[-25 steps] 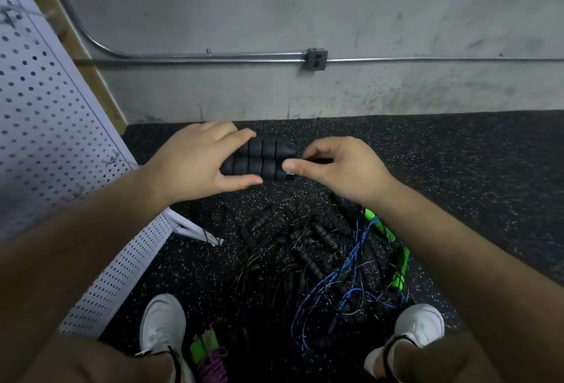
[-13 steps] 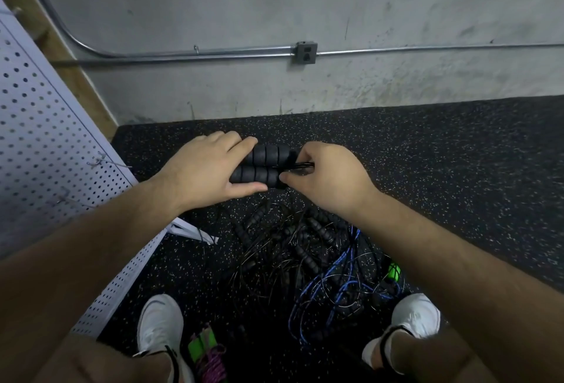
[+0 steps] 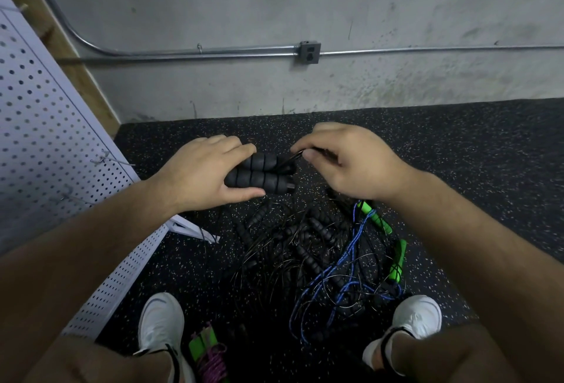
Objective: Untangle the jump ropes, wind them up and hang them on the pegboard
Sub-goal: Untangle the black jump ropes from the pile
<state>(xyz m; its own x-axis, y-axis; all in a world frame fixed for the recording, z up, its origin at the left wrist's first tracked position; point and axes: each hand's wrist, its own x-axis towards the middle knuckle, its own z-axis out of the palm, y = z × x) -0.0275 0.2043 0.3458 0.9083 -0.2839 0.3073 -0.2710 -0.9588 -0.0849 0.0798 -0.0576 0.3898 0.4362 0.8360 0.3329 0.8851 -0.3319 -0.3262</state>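
My left hand (image 3: 201, 173) grips two black ribbed foam handles (image 3: 264, 181) side by side, held above the floor. My right hand (image 3: 345, 162) pinches the thin black cord (image 3: 290, 160) just where it leaves the handles' right ends. Below the hands a tangled pile of jump ropes (image 3: 308, 254) lies on the speckled floor: black foam handles, thin black cords, a blue rope (image 3: 351, 248) and green handles (image 3: 396, 257). The white pegboard (image 3: 45, 144) leans at the left, with wire hooks (image 3: 105, 160) on it.
A wound purple rope with green handles (image 3: 207, 352) lies by my left shoe (image 3: 160, 321). My right shoe (image 3: 418, 315) stands beside the pile. A concrete wall with a metal conduit and outlet box (image 3: 308, 52) closes off the back. The pegboard's foot (image 3: 195, 228) juts onto the floor.
My right hand has lifted slightly up and to the right of the handle ends, drawing the black cord out from them. The left hand keeps its grip on both handles.
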